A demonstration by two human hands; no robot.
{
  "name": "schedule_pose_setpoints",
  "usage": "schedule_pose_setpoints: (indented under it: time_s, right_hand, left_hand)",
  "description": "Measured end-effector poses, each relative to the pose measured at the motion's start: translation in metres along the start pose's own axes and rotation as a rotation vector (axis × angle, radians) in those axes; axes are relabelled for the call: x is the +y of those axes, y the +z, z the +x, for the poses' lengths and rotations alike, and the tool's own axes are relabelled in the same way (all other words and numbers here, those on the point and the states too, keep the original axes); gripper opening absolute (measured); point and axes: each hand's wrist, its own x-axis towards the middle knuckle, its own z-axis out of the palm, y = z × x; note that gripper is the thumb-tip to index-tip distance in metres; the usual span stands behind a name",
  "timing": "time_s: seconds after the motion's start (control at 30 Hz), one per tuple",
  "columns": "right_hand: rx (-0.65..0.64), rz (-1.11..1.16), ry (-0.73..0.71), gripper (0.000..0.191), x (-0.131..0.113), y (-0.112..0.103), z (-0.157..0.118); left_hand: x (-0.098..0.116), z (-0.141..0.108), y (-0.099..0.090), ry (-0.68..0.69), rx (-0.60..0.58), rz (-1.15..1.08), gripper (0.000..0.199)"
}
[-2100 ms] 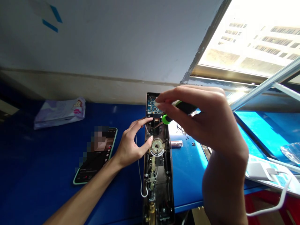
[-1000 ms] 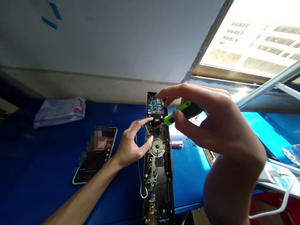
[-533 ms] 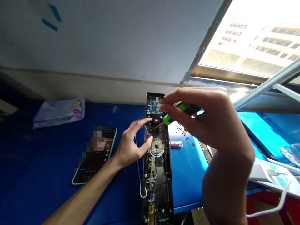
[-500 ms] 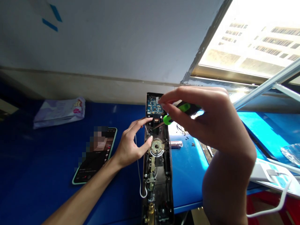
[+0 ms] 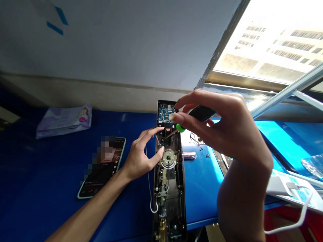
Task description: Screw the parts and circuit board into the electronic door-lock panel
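A long black housing [image 5: 174, 198], open on top and resembling an electronic door lock, lies lengthwise in front of me. Inside it are a blue circuit board [image 5: 166, 113] at the far end, a round metal disc [image 5: 169, 157] and brass-coloured parts. My right hand [image 5: 219, 124] grips a green-and-black screwdriver [image 5: 202, 113], tilted, its tip at a dark screw spot [image 5: 163, 139] between board and disc. My left hand [image 5: 143, 154] rests on the housing's left side, thumb and forefinger spread around that spot. Whether the tip sits in a screw is too small to tell.
Left on the blue table lies a phone [image 5: 103, 171], with a purple-white packet [image 5: 64, 121] behind it. A white cord [image 5: 149, 191] loops beside the housing. Right are small screws [image 5: 207, 155], a wrapped pink roll [image 5: 189, 155] and a white power strip [image 5: 311, 198].
My right fingers have shifted around the screwdriver handle, and the handle has turned, showing less green. The tip stays at the same spot. My left hand has not moved.
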Motion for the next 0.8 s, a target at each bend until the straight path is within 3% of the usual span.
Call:
schedule_pose_setpoints:
  time_s: [0.23, 0.37, 0.53, 0.67, 0.8]
  right_hand:
    - [-0.085, 0.019, 0.078, 0.019, -0.0046, -0.0028, 0.0001]
    - [-0.059, -0.012, 0.044, 0.013, -0.0041, -0.0033, -0.0006]
    - [-0.072, 0.043, -0.08, 0.037, -0.0042, -0.0033, -0.001]
    - [-0.011, -0.046, -0.034, 0.006, -0.0044, 0.0007, -0.0002]
    - [-0.019, -0.068, -0.005, 0.006, -0.0023, 0.0021, -0.0004]
  left_hand:
    - [-0.0007, -0.0007, 0.0, -0.023, -0.012, -0.004, 0.053]
    - [-0.0004, -0.0002, 0.0003, -0.016, -0.009, -0.003, 0.054]
    - [-0.001, -0.0004, 0.0004, -0.021, -0.013, 0.002, 0.055]
    - [-0.002, -0.0013, 0.0005, -0.016, -0.009, 0.009, 0.055]
    - [0.0002, -0.0008, -0.0004, -0.013, -0.006, 0.013, 0.053]
